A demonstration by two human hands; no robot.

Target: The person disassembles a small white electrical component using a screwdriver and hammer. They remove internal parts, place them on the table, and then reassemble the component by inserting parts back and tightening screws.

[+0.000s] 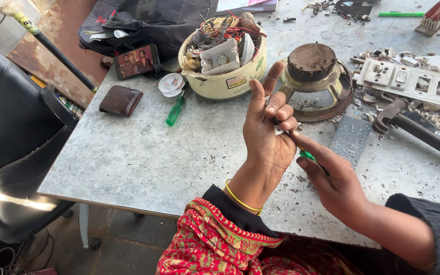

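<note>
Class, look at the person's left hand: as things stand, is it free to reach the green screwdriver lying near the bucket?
Probably not at once: the left hand is curled around a small part. The path across the table to the green screwdriver looks unobstructed.

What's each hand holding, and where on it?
Right hand grips a green-handled screwdriver by its handle, tip toward the left hand. Left fingers pinch something small; what it is cannot be told.

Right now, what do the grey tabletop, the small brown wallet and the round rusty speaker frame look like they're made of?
The grey tabletop looks like galvanised sheet metal: dull, mottled, with a thin folded edge. The small brown wallet seems to be leather or an imitation, smooth with a soft sheen. The round rusty speaker frame looks like stamped steel, brown with rust, with a heavy magnet on top.
</note>
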